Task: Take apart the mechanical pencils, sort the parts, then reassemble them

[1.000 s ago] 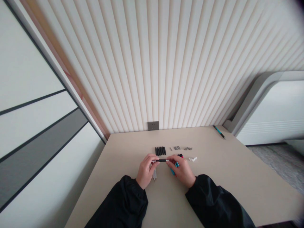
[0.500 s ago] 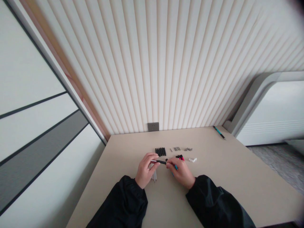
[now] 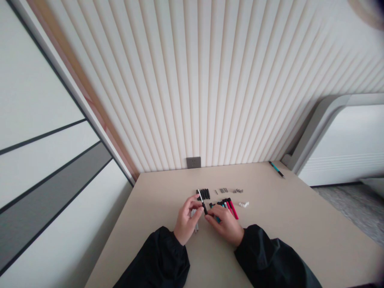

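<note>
My left hand (image 3: 186,222) pinches a thin white refill with a black sleeve (image 3: 203,202), held tilted above the beige table (image 3: 279,224). My right hand (image 3: 225,226) is closed at the sleeve's lower end, its fingers also curled over a teal pen barrel (image 3: 216,219). Red, teal and black barrels (image 3: 230,207) lie just beyond my right hand. A few grey refills (image 3: 195,225) lie under my left hand. Both sleeves are black.
A row of black grips (image 3: 204,194) lies past my hands, with small grey parts (image 3: 223,190) and more (image 3: 238,191) to their right, and white pieces (image 3: 243,205) beside the barrels. A teal pen (image 3: 276,169) lies at the far right edge. A wall socket (image 3: 193,162) sits behind.
The refill with its black sleeve has swung from lying level between my hands to pointing up and away. My right hand has drawn back, uncovering the red and teal barrels.
</note>
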The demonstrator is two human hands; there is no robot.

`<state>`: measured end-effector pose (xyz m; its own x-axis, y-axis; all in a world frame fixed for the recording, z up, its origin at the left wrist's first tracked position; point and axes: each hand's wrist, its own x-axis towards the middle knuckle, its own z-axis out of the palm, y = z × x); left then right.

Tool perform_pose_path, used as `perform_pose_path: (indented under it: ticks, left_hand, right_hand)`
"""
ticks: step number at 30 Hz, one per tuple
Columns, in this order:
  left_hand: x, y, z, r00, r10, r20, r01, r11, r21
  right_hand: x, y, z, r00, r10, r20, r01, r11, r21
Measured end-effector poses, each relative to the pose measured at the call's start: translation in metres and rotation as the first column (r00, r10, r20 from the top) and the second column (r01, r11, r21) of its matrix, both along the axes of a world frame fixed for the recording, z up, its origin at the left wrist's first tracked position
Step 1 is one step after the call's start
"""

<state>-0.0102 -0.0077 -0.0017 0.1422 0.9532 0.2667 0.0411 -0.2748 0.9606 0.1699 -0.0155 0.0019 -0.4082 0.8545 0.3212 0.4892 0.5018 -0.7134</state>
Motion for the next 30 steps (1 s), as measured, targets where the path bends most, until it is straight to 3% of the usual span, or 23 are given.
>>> perform_pose_path:
  ticks: [6,12,20,26,30]
  left_hand:
    - [-0.001,-0.001,0.002,0.988,-0.014,-0.151,0.017,1.000,0.021]
    - [-0.004,-0.001,0.000,0.984,0.047,-0.172,-0.037,0.998,0.059]
    - [-0.003,-0.002,-0.003,0.953,0.104,-0.286,-0.055,0.983,0.176]
    - [-0.004,0.000,0.005,0.920,0.049,-0.389,0.053,0.968,0.247]
    - [-0.006,0.001,0.009,0.924,0.073,-0.374,0.038,0.959,0.281]
  right_hand:
    - [0.002,0.001,0.000,0.998,-0.007,0.061,0.004,0.999,0.038]
    - [0.016,0.010,-0.002,0.953,-0.241,0.183,0.224,0.969,0.109]
    - [0.015,0.005,-0.007,0.892,-0.288,0.348,0.248,0.956,0.155]
    - [0.012,0.004,-0.008,0.902,-0.295,0.316,0.256,0.953,0.159]
    - [0.014,0.008,-0.008,0.951,-0.273,0.141,0.265,0.961,0.074]
